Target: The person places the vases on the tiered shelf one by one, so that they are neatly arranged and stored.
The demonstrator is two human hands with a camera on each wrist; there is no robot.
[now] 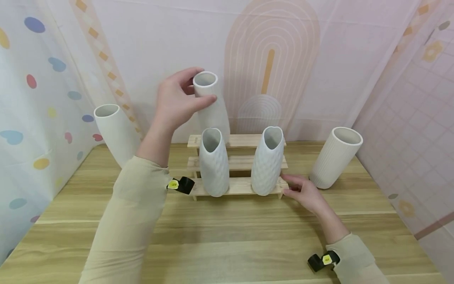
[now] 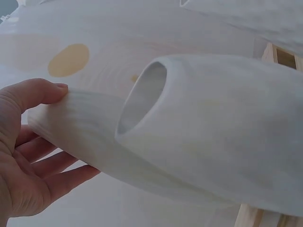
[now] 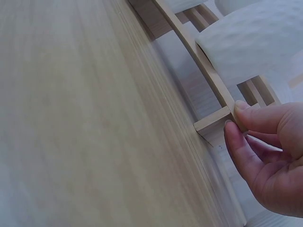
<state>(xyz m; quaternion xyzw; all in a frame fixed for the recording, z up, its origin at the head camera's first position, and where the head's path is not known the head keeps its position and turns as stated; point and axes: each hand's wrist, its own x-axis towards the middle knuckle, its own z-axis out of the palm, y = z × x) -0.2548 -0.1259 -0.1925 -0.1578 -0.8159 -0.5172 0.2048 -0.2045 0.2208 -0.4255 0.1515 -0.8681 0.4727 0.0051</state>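
Observation:
In the head view my left hand [image 1: 181,98] grips the upper part of a smooth white vase [image 1: 214,114], which stands at the left of the wooden tiered rack's top step. The left wrist view shows the thumb on one side of this vase [image 2: 90,127] and the fingers round the other. My right hand [image 1: 305,193] pinches the right end of the rack's lowest step [image 1: 241,185] between thumb and fingers. Two textured white vases stand on that low step, one on the left [image 1: 214,169] and one on the right [image 1: 267,165].
A ribbed white vase [image 1: 335,157] stands on the wooden table [image 1: 227,244] right of the rack. Another white vase [image 1: 115,134] is at the left, partly hidden by my left arm. Patterned cloth [image 1: 170,35] hangs behind and at both sides.

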